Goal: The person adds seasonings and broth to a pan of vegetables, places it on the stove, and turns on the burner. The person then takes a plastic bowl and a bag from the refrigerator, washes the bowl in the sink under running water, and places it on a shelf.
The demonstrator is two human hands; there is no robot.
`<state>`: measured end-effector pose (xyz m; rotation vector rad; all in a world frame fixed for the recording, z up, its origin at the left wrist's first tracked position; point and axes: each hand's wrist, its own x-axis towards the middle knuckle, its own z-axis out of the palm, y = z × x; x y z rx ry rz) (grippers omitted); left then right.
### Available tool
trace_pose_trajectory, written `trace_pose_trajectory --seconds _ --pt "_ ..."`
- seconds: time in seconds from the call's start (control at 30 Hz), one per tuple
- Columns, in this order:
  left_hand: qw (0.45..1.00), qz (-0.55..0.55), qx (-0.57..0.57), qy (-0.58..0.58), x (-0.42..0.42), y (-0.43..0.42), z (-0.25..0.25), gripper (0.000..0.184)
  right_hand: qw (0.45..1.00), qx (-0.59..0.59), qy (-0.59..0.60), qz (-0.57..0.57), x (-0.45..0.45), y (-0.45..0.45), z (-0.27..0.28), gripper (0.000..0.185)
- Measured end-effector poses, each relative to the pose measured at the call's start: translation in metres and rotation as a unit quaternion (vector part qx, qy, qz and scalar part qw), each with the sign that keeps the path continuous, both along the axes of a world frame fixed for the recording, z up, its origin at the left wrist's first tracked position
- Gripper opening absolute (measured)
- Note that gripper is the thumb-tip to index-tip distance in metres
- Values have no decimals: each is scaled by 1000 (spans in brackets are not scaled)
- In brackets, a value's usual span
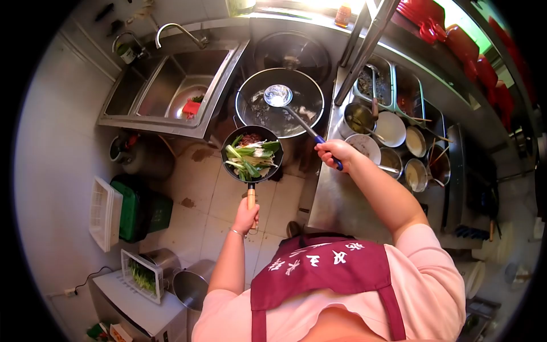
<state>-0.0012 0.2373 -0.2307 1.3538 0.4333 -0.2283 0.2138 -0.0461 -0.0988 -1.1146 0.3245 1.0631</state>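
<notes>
My left hand [247, 217] is closed round the wooden handle of a small black pan [225, 162]. In the pan lie green leafy vegetables [249, 157], pale stalks and a dark red-brown heap at the far side. My right hand [336, 154] grips the blue handle of a ladle [278, 96]. The ladle's bowl, bright with liquid or glare, is over the large pot [241, 122] of liquid. The pan is just in front of that pot, close to its near rim.
A steel double sink [188, 85] with a red item stands at the left. On the right, a steel counter [336, 199] carries several bowls [391, 129] and containers. A large lid [292, 48] leans behind the pot. A gas cylinder [145, 159] and green bin [154, 208] stand at the left.
</notes>
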Motion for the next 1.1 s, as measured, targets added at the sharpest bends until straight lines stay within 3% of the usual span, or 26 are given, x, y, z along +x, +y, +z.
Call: trace_pose_trajectory --seconds 0.3,0.5,1.1 --pt "999 -32 -11 -15 66 -8 -15 14 998 36 -45 33 -43 -53 102 9" --pt "999 -33 -2 -35 107 -26 -9 13 995 -26 -98 16 -80 -75 156 19" --pt "995 -60 -62 -45 128 -49 4 18 982 -113 -138 58 -127 -94 201 30"
